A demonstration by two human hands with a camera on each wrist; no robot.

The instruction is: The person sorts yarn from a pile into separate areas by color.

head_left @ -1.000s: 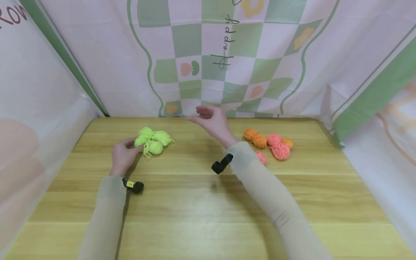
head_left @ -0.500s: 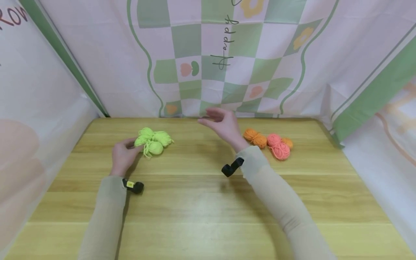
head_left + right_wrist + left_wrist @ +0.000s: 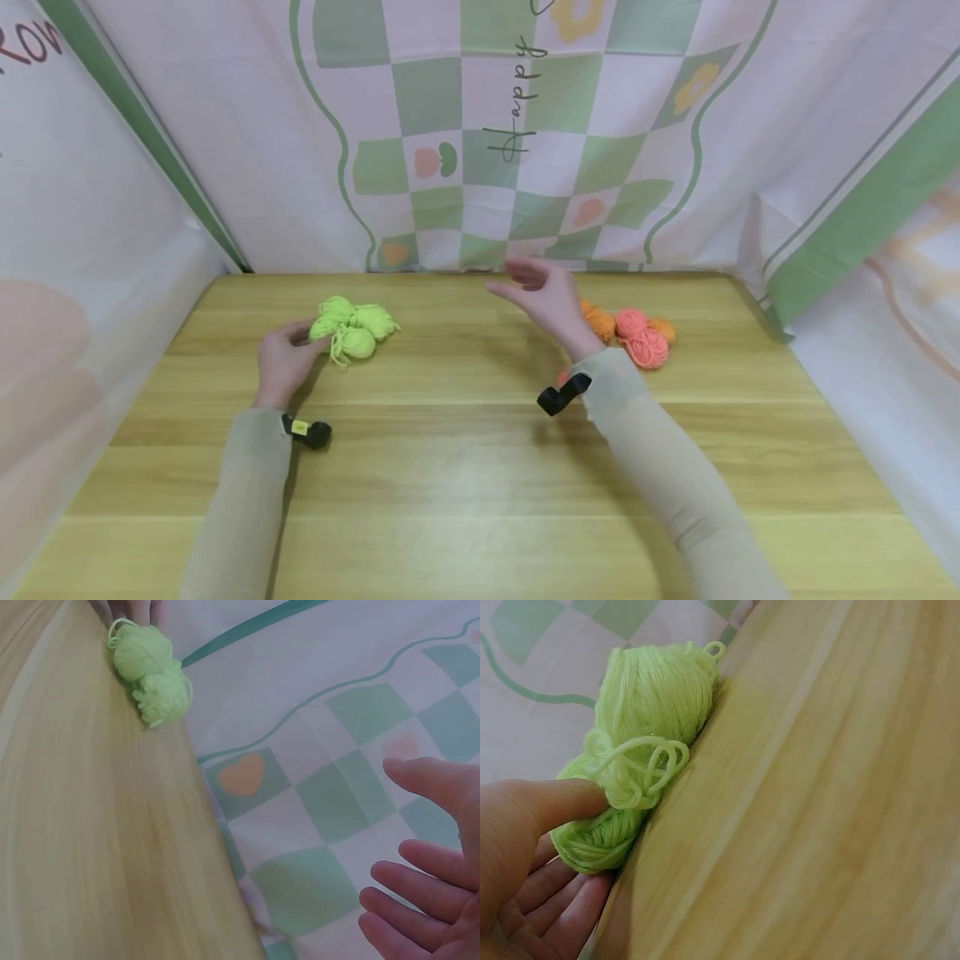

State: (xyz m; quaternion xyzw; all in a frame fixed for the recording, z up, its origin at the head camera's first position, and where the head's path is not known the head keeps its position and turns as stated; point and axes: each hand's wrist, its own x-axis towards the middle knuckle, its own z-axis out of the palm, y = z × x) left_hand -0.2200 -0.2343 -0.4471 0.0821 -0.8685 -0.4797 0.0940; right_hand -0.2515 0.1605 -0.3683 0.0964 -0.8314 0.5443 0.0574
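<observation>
Left hand (image 3: 288, 360) pinches rounded lime-green yarn bundles (image 3: 355, 342), likely to steady them; empty right hand (image 3: 553, 306) hovers, fingers apart.

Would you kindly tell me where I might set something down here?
Free: the wooden tabletop between the left sleeve and right sleeve; also between the lime-green yarn and right hand. Crowded: right rear, where orange yarn and pink yarn cluster.
</observation>
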